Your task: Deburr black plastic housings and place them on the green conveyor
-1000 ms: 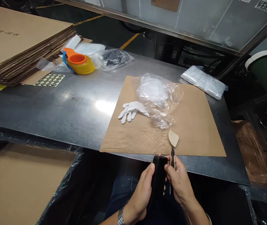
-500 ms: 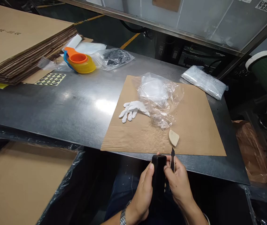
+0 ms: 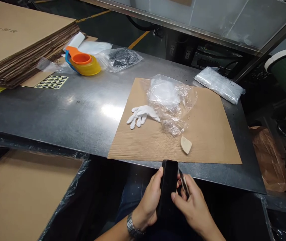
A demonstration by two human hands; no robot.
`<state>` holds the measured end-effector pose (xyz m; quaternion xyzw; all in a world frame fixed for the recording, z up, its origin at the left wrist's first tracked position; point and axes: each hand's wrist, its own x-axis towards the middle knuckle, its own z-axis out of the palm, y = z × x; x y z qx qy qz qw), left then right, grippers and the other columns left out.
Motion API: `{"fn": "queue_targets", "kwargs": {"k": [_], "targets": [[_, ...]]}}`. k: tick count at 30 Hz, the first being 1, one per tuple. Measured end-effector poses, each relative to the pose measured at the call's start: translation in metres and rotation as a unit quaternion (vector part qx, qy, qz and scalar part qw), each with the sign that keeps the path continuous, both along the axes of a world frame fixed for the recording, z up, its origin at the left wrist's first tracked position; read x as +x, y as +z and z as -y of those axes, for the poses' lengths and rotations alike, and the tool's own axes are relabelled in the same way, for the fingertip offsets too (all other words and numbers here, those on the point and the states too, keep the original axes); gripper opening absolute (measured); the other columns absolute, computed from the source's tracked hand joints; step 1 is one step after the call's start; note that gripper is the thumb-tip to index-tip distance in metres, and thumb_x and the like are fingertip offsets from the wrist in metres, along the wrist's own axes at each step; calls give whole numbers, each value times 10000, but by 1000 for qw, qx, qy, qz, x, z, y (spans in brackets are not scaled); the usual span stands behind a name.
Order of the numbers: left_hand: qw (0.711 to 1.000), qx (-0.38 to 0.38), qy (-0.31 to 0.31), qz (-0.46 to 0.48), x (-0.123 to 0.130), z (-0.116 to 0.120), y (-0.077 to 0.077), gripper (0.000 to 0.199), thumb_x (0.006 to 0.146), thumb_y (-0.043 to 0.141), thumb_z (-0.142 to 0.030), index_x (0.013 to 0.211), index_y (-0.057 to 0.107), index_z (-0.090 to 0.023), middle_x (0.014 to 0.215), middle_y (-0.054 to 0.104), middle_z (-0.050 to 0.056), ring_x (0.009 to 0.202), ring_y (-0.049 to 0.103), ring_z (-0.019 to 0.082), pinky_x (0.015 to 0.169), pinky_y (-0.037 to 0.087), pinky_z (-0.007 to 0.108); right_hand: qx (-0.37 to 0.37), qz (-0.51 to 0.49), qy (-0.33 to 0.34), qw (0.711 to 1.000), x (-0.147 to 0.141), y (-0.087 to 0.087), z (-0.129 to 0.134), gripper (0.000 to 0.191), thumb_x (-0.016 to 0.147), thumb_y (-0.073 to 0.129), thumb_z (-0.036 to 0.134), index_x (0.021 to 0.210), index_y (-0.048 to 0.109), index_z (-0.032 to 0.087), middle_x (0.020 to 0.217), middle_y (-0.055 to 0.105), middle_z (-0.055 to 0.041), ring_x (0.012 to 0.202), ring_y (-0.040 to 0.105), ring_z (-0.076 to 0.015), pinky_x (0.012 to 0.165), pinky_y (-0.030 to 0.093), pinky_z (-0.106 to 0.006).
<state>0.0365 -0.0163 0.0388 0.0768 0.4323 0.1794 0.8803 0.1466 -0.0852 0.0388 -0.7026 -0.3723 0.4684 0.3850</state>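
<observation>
My left hand [image 3: 150,201] is closed round a long black box-shaped piece [image 3: 168,187], held upright in front of the table's near edge. In my right hand [image 3: 194,204] is a utility knife [image 3: 184,184] with its dark blade pointing up and left, close to the piece's right side. The right thumb rests against the black piece. Just beyond the hands, a cream wedge-shaped block [image 3: 185,145] lies on a flat cardboard sheet [image 3: 208,134]. A white glove [image 3: 143,115] and a crumpled clear plastic bag [image 3: 170,100] with white contents lie farther back on the sheet.
On the metal table [image 3: 82,110] stand a tape dispenser [image 3: 82,62], a sticker sheet [image 3: 52,82] and a bag of black items [image 3: 122,58]. Stacked cardboard [image 3: 27,40] fills the far left. A plastic-wrapped packet [image 3: 219,84] lies back right. An open lined box [image 3: 27,190] is lower left.
The knife has tilted left, its blade tip now lower and nearer the black piece. My right hand has shifted slightly right and down, and the black piece shows more of its face.
</observation>
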Motion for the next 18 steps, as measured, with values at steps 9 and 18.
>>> {"fn": "queue_targets", "kwargs": {"k": [9, 18], "targets": [[980, -126, -146, 56, -4, -13, -4, 717, 882, 227, -566, 650, 642, -29, 565, 618, 90, 406, 575, 129, 407, 476, 219, -9, -36, -83, 996, 43, -14, -45, 375, 772, 580, 491, 886, 632, 137, 657, 560, 5, 526, 429, -86, 499, 327, -220], [975, -86, -146, 142, -15, -25, -8, 615, 910, 231, -447, 887, 653, -1, 769, 695, 180, 545, 666, 202, 470, 508, 249, -6, -124, 0, 992, 45, 1, -30, 375, 758, 652, 414, 1041, 639, 167, 625, 541, 35, 479, 396, -58, 448, 322, -193]]}}
